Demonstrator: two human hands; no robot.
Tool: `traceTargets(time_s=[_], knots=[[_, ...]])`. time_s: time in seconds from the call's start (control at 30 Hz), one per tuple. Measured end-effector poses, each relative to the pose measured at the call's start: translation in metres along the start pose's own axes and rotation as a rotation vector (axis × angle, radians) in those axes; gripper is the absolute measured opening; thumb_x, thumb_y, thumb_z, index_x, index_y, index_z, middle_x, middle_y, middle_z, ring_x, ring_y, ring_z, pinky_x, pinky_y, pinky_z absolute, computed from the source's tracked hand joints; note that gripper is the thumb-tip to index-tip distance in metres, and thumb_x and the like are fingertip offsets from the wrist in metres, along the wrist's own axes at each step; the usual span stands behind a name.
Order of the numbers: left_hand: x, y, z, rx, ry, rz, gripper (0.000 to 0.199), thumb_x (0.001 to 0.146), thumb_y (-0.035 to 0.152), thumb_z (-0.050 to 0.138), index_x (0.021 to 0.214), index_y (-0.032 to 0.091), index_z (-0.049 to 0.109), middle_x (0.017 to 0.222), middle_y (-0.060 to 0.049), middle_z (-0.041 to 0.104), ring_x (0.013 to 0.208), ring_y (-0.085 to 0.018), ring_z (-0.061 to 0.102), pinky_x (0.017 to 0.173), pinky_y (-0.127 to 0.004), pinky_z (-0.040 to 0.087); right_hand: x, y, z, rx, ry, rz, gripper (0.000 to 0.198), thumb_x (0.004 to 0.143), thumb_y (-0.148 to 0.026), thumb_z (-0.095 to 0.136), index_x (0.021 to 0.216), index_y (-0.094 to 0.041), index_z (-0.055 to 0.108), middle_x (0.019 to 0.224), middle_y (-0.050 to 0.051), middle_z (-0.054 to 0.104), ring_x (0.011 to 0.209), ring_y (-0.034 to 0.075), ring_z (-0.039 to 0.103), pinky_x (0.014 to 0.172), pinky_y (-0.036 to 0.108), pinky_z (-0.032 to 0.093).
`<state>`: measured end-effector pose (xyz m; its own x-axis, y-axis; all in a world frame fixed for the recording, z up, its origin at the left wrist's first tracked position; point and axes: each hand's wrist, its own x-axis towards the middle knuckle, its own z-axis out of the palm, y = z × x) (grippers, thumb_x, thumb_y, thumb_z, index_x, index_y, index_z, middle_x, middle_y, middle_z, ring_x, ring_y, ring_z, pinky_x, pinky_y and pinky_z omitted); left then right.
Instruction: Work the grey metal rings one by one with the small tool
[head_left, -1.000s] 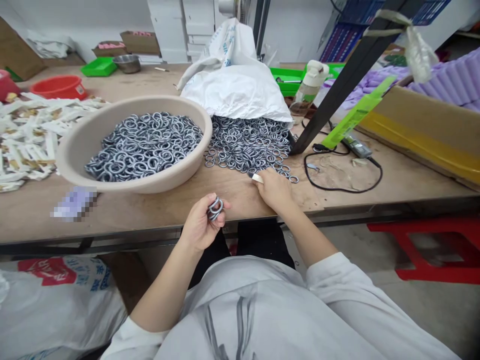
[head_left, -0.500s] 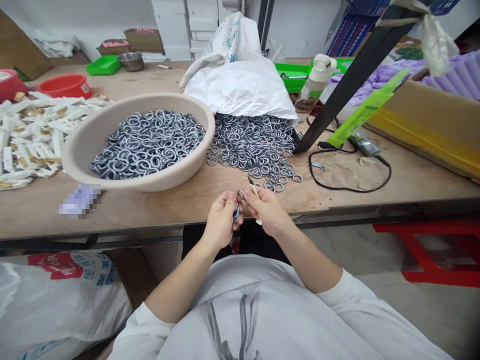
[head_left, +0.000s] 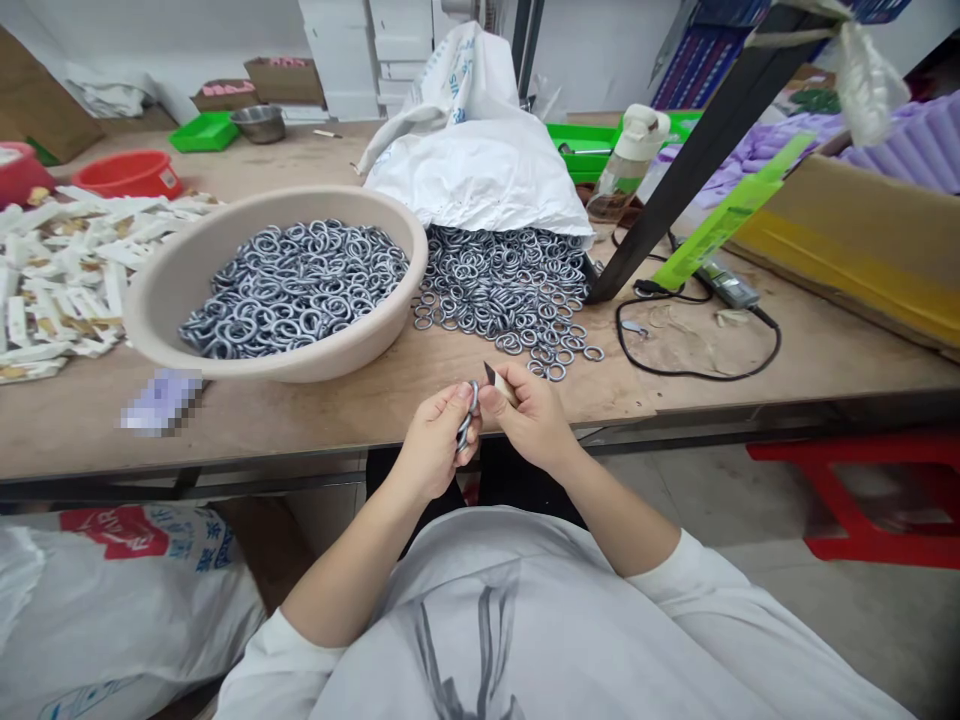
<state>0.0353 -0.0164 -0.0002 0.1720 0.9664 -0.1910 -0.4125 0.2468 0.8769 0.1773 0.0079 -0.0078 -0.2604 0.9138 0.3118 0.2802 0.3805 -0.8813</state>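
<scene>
Withdrawn from the ring pile, right fingers clamp a knife; left fingers grip grey rings.

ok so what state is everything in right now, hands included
left hand, closed around several grey rings
right hand, closed around a pale-handled blade
basin, upright, partly filled with grey rings
white sack, slumped on the table, loose rings at its edge
steel bowl, upright
bottle, lid on
cardboard box, open, purple pieces inside
</scene>
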Motion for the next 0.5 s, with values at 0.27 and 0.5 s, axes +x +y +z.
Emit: traceTargets(time_s=[0.27,0.5], knots=[[-0.003,0.005,0.003,-0.091,0.029,-0.054,0.047,0.070,0.054,0.079,0.070,0.018,0.049,0.047,0.008,0.044,0.033,-0.002,0.032,0.030,-0.013,0.022,-0.004,-0.008,-0.006,-0.460,-0.039,-0.329,0.059,0.099,-0.064,0.031,0.065,-0.020,0.052,0.058,0.000,0.049,0.055,0.013,0.040,0.057,0.028,0.025],[-0.008,0.000,-0.003,0.022,-0.059,-0.080,0.047,0.073,0.057,0.075,0.070,0.017,0.052,0.047,0.006,0.046,0.032,-0.003,0.034,0.032,-0.014,0.021,0.007,0.007,-0.015,-0.456,-0.060,-0.103,0.058,0.099,-0.062,0.033,0.063,-0.020,0.052,0.055,-0.001,0.050,0.053,0.012,0.043,0.055,0.026,0.024]])
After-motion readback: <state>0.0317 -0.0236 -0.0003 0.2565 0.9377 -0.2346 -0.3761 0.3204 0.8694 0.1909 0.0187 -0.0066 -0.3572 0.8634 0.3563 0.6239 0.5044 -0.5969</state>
